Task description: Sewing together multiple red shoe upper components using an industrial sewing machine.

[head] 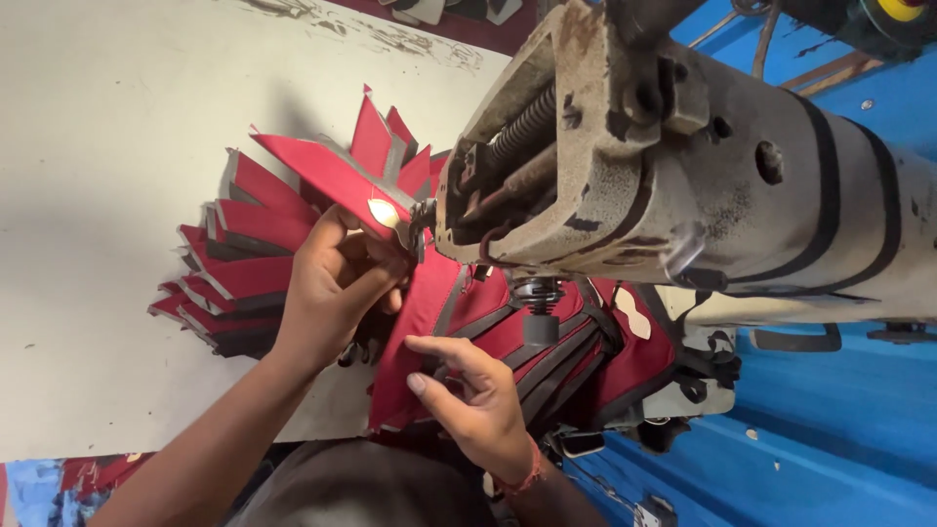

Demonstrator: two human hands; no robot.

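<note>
My left hand (pixel 337 288) grips a red shoe-upper piece (pixel 327 176) with grey edging and a pale oval patch, holding it up against the needle area of a worn grey sewing machine (pixel 683 166). My right hand (pixel 473 395) pinches the lower red and grey piece (pixel 420 322) that lies under the machine's post (pixel 537 312). A red thread band circles my right wrist.
A fanned stack of red and grey cut pieces (pixel 234 273) lies on the white table (pixel 107 195) to the left. More stitched red pieces (pixel 625 361) pile under the machine at right. A blue surface (pixel 839 410) lies beyond.
</note>
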